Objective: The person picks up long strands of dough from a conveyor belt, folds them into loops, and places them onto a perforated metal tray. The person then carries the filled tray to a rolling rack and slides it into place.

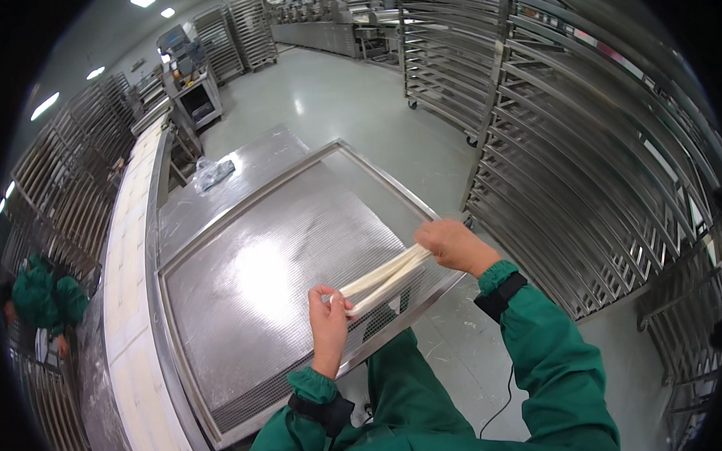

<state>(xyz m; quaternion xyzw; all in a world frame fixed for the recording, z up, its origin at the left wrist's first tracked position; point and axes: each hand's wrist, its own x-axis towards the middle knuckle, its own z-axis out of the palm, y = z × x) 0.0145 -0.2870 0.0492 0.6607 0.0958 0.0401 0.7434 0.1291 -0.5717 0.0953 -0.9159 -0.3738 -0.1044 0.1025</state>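
Note:
A pale strand of dough (pixel 383 278) is stretched between my two hands, above the near right part of a metal-framed mesh tray (pixel 300 247). My left hand (pixel 329 323) pinches its lower left end between thumb and fingers. At the upper right end, my right hand (pixel 456 245) is closed around the dough, near the tray's right edge. The strand looks doubled, with a narrow gap between its lengths. The mesh tray rests on a steel table (pixel 243 179).
Left of the tray runs a long conveyor belt (pixel 132 313) with pale dough on it. A crumpled plastic bag (pixel 212 174) lies on the steel table. Tall wheeled racks (pixel 496 111) stand at the right. A co-worker in green (pixel 45 295) is at the far left, beyond the conveyor.

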